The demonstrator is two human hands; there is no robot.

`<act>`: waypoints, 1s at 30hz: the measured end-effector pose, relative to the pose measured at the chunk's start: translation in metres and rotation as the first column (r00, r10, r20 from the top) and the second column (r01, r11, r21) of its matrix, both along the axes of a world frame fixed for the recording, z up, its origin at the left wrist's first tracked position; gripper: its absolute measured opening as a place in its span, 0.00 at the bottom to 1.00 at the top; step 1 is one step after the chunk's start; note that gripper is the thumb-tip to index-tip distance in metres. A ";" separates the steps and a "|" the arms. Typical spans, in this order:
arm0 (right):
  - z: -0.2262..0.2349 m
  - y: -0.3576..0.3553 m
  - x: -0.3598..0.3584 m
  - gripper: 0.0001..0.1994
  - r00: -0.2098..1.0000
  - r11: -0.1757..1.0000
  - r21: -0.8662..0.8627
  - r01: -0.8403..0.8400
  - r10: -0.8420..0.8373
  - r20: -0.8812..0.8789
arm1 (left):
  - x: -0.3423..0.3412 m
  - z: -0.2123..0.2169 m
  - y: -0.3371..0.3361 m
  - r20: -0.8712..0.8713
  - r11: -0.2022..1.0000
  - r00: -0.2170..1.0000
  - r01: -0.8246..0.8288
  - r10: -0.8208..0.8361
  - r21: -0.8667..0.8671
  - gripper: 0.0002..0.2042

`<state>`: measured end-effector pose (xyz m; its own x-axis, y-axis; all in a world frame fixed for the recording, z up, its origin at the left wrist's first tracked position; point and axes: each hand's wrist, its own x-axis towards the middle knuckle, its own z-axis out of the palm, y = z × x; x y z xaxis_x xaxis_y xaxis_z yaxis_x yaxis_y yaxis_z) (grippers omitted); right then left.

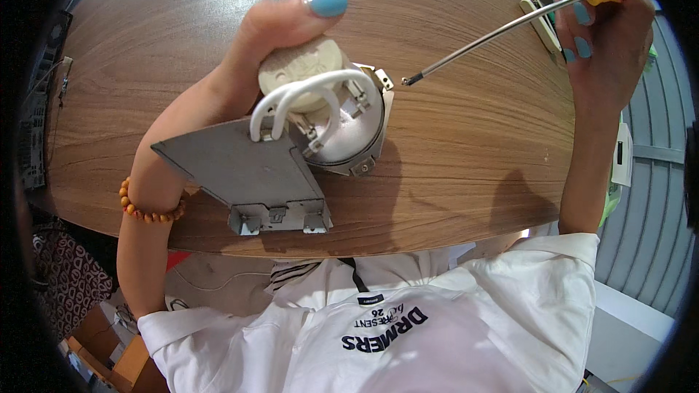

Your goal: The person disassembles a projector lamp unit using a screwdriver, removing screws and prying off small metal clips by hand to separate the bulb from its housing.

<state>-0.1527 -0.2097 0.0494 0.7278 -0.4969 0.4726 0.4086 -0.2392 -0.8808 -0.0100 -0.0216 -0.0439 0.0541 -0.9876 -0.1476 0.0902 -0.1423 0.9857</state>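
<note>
My left hand (266,28) is closed around a metal cylinder assembly (342,135) at the middle of the view, with its thumb over a round cream-coloured cap (302,69). Thick white sleeved wires (320,84) loop from terminals on the cylinder's silvery end. A bent grey metal plate (244,164) is joined to the assembly and hangs toward me. Up at the far right, my right hand (608,58) grips a screwdriver (502,31) by its yellow and red handle. Its shaft slants down left, and a small screw-like bit shows at the tip, beside a metal tab (386,80) but apart from it.
Beneath is a brown wood-grain table (466,175) with a curved front edge. A pale, narrow tool (542,25) lies near my right hand. Dark equipment (36,113) with thin wires stands at the left rim. An open cardboard box (109,364) is on the floor at lower left.
</note>
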 end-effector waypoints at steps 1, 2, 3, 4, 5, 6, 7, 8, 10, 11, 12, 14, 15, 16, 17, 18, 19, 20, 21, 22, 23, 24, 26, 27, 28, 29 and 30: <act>0.004 0.011 -0.002 0.16 0.981 0.973 -0.163 0.165 -0.180 -0.076 | -0.002 0.004 0.004 0.022 1.000 1.000 0.006 -0.006 0.002 0.44; -0.004 0.003 0.000 0.16 0.987 0.972 -0.190 0.139 -0.152 -0.056 | 0.000 0.001 0.001 0.031 1.000 0.999 0.019 -0.019 0.011 0.44; -0.011 -0.001 0.001 0.16 0.989 0.972 -0.199 0.128 -0.140 -0.049 | 0.001 -0.004 0.000 0.034 0.999 0.999 0.027 -0.028 0.020 0.44; -0.017 -0.004 0.004 0.16 0.991 0.971 -0.209 0.114 -0.125 -0.042 | 0.003 -0.009 -0.002 0.035 0.999 0.999 0.033 -0.034 0.028 0.45; -0.015 0.002 0.002 0.17 0.981 0.956 -0.235 0.177 -0.191 -0.036 | 0.001 -0.010 -0.005 -0.019 1.000 1.000 -0.018 0.018 -0.014 0.39; -0.012 0.002 0.000 0.17 0.973 0.945 -0.250 0.213 -0.228 -0.031 | -0.002 -0.014 -0.007 -0.076 0.996 0.995 -0.071 0.067 -0.054 0.34; -0.010 0.002 -0.002 0.17 0.964 0.932 -0.264 0.250 -0.266 -0.026 | -0.004 -0.017 -0.011 -0.136 0.988 0.984 -0.124 0.111 -0.091 0.29; -0.013 0.000 -0.001 0.17 0.968 0.934 -0.273 0.230 -0.249 -0.035 | -0.005 -0.024 -0.010 -0.198 0.974 0.965 -0.194 0.169 -0.114 0.25; -0.018 0.001 0.002 0.17 0.972 0.938 -0.278 0.210 -0.231 -0.046 | -0.005 -0.034 -0.011 -0.261 0.956 0.939 -0.264 0.225 -0.128 0.22; -0.018 0.011 0.005 0.17 0.961 0.923 -0.282 0.264 -0.277 -0.007 | -0.005 -0.035 -0.008 -0.192 0.941 0.956 -0.261 0.222 -0.214 0.23; -0.017 0.015 0.005 0.17 0.955 0.915 -0.281 0.288 -0.296 0.015 | -0.005 -0.032 -0.005 -0.154 0.932 0.962 -0.258 0.224 -0.255 0.23; -0.017 0.017 0.005 0.17 0.940 0.896 -0.299 0.327 -0.340 0.011 | -0.006 -0.024 0.000 -0.213 0.946 0.954 -0.254 0.211 -0.200 0.24; -0.018 0.016 0.005 0.17 0.936 0.890 -0.310 0.334 -0.352 -0.001 | -0.007 -0.022 0.000 -0.261 0.957 0.944 -0.248 0.204 -0.153 0.24; -0.018 0.016 0.005 0.17 0.932 0.885 -0.319 0.340 -0.362 -0.013 | -0.007 -0.020 0.001 -0.307 0.964 0.930 -0.244 0.202 -0.104 0.25; -0.020 0.014 0.005 0.17 0.930 0.882 -0.319 0.346 -0.367 -0.007 | -0.006 -0.021 -0.004 -0.287 0.968 0.934 -0.241 0.214 -0.064 0.25; -0.020 0.013 0.005 0.17 0.928 0.879 -0.321 0.353 -0.374 -0.005 | -0.006 -0.023 -0.008 -0.265 0.971 0.938 -0.239 0.225 -0.023 0.26; -0.021 0.011 0.004 0.17 0.925 0.876 -0.323 0.359 -0.380 -0.002 | -0.005 -0.025 -0.010 -0.269 0.973 0.939 -0.231 0.216 -0.026 0.26; -0.020 0.010 0.004 0.17 0.944 0.900 -0.307 0.309 -0.329 -0.012 | -0.006 -0.024 -0.008 -0.238 0.971 0.946 -0.237 0.221 -0.038 0.27; -0.019 0.010 0.004 0.17 0.954 0.912 -0.297 0.282 -0.300 -0.016 | -0.007 -0.023 -0.006 -0.207 0.969 0.952 -0.241 0.226 -0.050 0.28; -0.019 0.010 0.004 0.17 0.962 0.923 -0.287 0.256 -0.273 -0.020 | -0.009 -0.019 -0.004 -0.204 0.968 0.951 -0.245 0.231 -0.048 0.28; -0.020 0.010 0.004 0.17 0.962 0.920 -0.295 0.258 -0.274 -0.014 | -0.008 -0.019 -0.003 -0.201 0.968 0.952 -0.244 0.229 -0.052 0.28; -0.021 0.010 0.004 0.17 0.961 0.917 -0.302 0.260 -0.276 -0.009 | -0.007 -0.020 -0.003 -0.203 0.969 0.953 -0.240 0.224 -0.054 0.28; -0.021 0.011 0.004 0.17 0.960 0.911 -0.316 0.265 -0.279 0.002 | -0.006 -0.020 -0.003 -0.203 0.971 0.955 -0.231 0.215 -0.060 0.28; -0.020 0.012 0.004 0.17 0.960 0.910 -0.318 0.267 -0.280 0.005 | -0.006 -0.019 -0.003 -0.203 0.972 0.956 -0.227 0.210 -0.062 0.28; -0.019 0.013 0.004 0.17 0.960 0.909 -0.321 0.267 -0.280 0.007 | -0.006 -0.018 -0.002 -0.202 0.972 0.957 -0.225 0.209 -0.063 0.28; -0.018 0.014 0.005 0.17 0.953 0.912 -0.295 0.285 -0.302 -0.012 | -0.006 -0.019 -0.002 -0.201 0.973 0.958 -0.221 0.204 -0.066 0.28; -0.018 0.014 0.004 0.17 0.950 0.913 -0.282 0.294 -0.313 -0.022 | -0.006 -0.020 -0.002 -0.201 0.974 0.959 -0.218 0.201 -0.068 0.28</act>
